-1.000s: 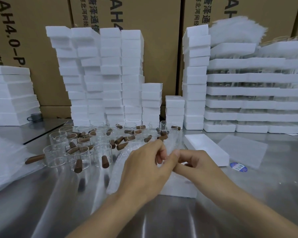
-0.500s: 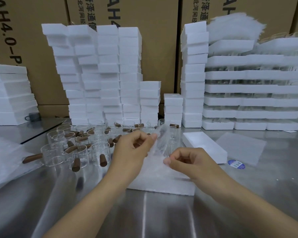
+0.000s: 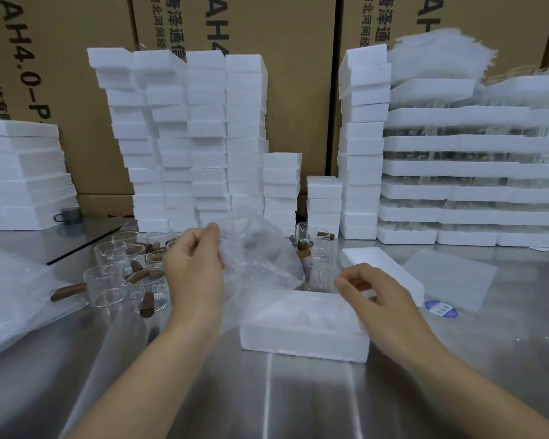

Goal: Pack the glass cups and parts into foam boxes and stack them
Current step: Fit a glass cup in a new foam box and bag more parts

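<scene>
An open white foam box (image 3: 298,339) lies on the steel table in front of me. My left hand (image 3: 194,270) pinches a clear bubble-wrap bag (image 3: 260,251) at its top edge and holds it up over the box's far left corner. My right hand (image 3: 374,296) hovers over the box's right end with curled fingers, apart from the bag and holding nothing I can see. Several glass cups with brown wooden handles (image 3: 108,280) stand at the left, and more cups (image 3: 317,267) stand behind the bag. A foam lid (image 3: 371,261) lies behind my right hand.
Tall stacks of foam boxes (image 3: 203,137) line the back, with wider foam trays (image 3: 473,191) at the right and cardboard cartons behind. Bubble-wrap sheets (image 3: 10,296) cover the table's left. A thin foam sheet (image 3: 450,277) and a blue sticker (image 3: 441,309) lie at the right.
My left hand has lifted the bubble-wrap bag up and to the left. My right hand has let go of it and moved right, over the foam box.
</scene>
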The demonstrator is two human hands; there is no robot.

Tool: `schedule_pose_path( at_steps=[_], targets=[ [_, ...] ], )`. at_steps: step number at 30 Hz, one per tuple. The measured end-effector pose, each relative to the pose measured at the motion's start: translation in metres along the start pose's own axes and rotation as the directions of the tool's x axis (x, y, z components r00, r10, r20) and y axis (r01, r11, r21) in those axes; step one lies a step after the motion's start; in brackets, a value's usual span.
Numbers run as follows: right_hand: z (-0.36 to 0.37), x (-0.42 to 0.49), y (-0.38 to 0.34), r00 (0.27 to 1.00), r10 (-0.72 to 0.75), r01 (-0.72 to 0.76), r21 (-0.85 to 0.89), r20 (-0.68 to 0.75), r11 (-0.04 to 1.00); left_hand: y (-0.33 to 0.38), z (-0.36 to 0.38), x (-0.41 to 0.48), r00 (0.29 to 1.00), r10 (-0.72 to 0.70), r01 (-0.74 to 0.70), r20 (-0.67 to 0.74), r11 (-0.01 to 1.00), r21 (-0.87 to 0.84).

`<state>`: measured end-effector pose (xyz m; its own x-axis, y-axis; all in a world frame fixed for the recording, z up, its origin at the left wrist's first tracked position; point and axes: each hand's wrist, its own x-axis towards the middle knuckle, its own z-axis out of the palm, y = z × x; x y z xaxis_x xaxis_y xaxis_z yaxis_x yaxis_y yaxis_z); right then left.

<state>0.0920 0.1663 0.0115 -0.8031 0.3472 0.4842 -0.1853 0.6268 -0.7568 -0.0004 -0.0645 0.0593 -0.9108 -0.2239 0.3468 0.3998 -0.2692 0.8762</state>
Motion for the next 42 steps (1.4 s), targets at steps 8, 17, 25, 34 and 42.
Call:
schedule_pose_path(
  at_steps=[8,17,25,34,42],
  targets=[
    [0.011,0.010,0.014,0.980,0.167,-0.200,0.467,0.110,0.861,0.012,-0.019,0.024,0.936,-0.295,0.221,-0.194,0.918,-0.330],
    [0.052,0.047,-0.003,0.907,0.151,-0.224,0.147,0.393,0.964,0.014,-0.017,0.025,0.933,-0.317,0.258,-0.171,0.919,-0.298],
    [0.047,0.039,0.001,0.887,0.111,-0.239,0.240,0.448,0.941,0.007,-0.011,0.021,0.948,-0.316,0.299,-0.045,0.928,-0.223],
    [0.015,0.032,0.012,0.918,0.120,-0.191,0.155,0.377,0.969,0.001,-0.001,0.008,0.970,-0.181,0.191,0.162,0.980,-0.051],
    [-0.015,0.037,0.013,0.991,0.111,-0.125,0.206,0.080,0.971,0.000,0.001,0.000,0.967,0.003,-0.020,0.255,0.998,0.063]
  ],
)
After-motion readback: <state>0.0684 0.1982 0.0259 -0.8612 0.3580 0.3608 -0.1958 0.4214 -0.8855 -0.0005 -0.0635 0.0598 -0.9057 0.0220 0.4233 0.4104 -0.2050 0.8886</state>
